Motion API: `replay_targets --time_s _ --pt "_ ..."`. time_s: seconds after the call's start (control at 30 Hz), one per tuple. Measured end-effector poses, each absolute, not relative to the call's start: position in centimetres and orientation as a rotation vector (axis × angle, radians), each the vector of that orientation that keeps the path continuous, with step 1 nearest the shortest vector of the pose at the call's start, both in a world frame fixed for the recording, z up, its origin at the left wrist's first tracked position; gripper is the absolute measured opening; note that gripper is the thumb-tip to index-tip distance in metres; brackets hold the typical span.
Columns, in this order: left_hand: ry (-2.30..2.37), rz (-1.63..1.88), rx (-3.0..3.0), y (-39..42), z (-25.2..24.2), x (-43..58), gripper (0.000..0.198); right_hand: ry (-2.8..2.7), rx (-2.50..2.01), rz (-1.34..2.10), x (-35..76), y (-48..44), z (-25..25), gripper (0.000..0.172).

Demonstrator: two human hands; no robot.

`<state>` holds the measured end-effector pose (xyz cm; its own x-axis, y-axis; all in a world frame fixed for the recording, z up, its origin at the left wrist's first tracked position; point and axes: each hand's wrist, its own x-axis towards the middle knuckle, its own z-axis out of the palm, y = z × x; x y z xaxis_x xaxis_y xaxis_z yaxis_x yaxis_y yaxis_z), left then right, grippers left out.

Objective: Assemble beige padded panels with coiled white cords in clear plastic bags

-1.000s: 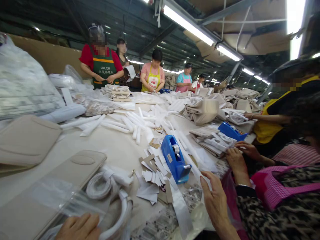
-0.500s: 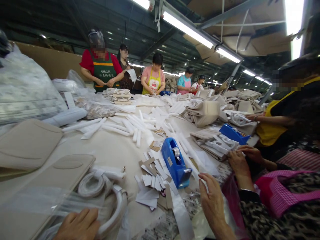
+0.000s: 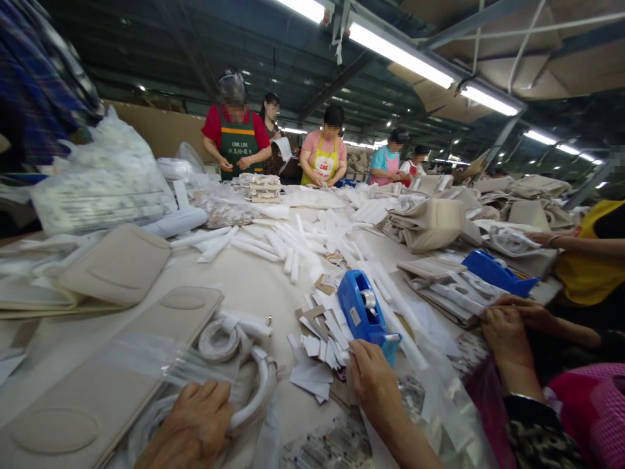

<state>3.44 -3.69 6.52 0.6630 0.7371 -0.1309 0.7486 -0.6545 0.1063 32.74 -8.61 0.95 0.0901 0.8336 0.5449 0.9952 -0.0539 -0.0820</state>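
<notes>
My left hand [image 3: 193, 417] lies with curled fingers over a beige bag part's white-wrapped handle [image 3: 256, 394]; its fingertips are partly hidden. Beside it are a flat beige panel [image 3: 97, 368] under clear plastic film and a coiled, wrapped strap [image 3: 218, 340]. My right hand [image 3: 375, 381] has its thumb and fingers pinched together at the edge of a pile of white and brown card slips [image 3: 317, 339]. What is between those fingertips, if anything, I cannot make out. Just behind the right hand stands a blue tape dispenser [image 3: 361, 306].
White foam tubes and strips [image 3: 293, 244] cover the table's middle. A co-worker's hands [image 3: 508, 332] are close on the right, near a second blue dispenser [image 3: 498, 273]. Beige bags [image 3: 430, 225] are heaped behind; a full plastic sack [image 3: 102, 182] stands at the left.
My right hand has moved left from beside the tape dispenser to the card slips, and its fingers have closed. My left hand stays at the wrapped handle. The view has turned left.
</notes>
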Motion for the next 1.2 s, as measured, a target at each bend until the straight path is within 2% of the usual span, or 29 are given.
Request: replay_targets --time_s 0.17,0.37,0.73,0.87,1.0,1.1,1.2 --pt "1.284 -0.096 2.713 -3.7 6.7 3.5 0.025 -1.786 -2.169 -0.398 31.8 -5.3 0.8 0.013" --pt "1.278 -0.006 2.719 -3.8 6.6 3.3 0.02 -1.756 -2.339 -0.274 31.4 -4.5 1.6 0.018" --pt "1.231 -0.162 2.68 -3.4 6.6 3.3 0.014 -1.621 -2.286 -0.045 31.8 -5.2 1.5 0.011" --pt "1.229 -0.169 2.664 -3.5 6.9 3.4 0.016 -1.5 -2.145 0.02 32.1 -5.2 1.4 0.019" --pt "1.224 -0.16 2.66 -3.5 7.0 3.3 0.016 -1.293 -1.952 0.119 32.3 -5.5 2.1 0.033" --pt "1.231 -0.149 2.642 -3.5 7.1 3.3 0.016 -1.108 -1.827 0.312 31.9 -5.9 2.6 0.042" --pt "1.237 -0.17 2.616 -3.5 7.4 3.4 0.018 -0.935 -1.715 0.571 30.8 -6.4 2.8 0.043"
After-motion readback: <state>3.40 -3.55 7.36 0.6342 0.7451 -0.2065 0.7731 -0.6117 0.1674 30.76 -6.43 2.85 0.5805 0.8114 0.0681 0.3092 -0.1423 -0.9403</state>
